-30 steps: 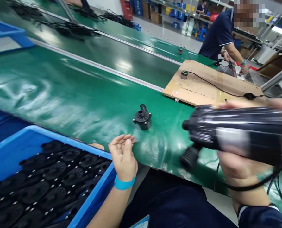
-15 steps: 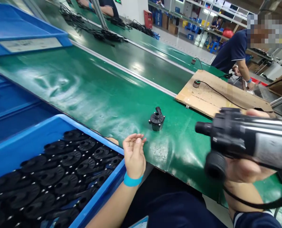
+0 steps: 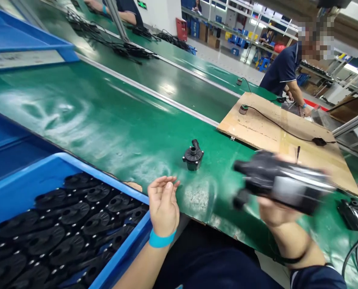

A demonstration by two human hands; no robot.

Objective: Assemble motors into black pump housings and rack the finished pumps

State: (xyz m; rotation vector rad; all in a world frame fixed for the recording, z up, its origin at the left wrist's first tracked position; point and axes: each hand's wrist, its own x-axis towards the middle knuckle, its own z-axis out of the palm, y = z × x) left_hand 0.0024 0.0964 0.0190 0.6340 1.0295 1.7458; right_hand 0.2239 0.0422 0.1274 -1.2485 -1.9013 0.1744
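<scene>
My right hand [image 3: 277,212] is closed around a large black water pump [image 3: 287,182], held above the green bench and blurred by motion. The pump has a pale label and two ports, both facing left. A dark cable hangs by my right wrist. My left hand [image 3: 163,204], with a blue wristband, has its fingers stretched and slightly curled and holds nothing. It hovers at the bench's near edge, beside the corner of a blue bin [image 3: 106,178]. Just beyond it a small black pump [image 3: 193,155] stands upright on the green mat [image 3: 130,128].
Rows of black pump parts [image 3: 76,212] fill the bin. A cardboard sheet [image 3: 275,124] carries a small cabled part [image 3: 243,109]. Another pump [image 3: 356,214] lies at the right. Black cables [image 3: 118,44] lie farther back. A co-worker [image 3: 283,68] bends over the far bench.
My right hand has carried the large pump left and farther from the camera. The left hand keeps its pose. The whole view has shifted slightly, and a pump at the right edge now shows more.
</scene>
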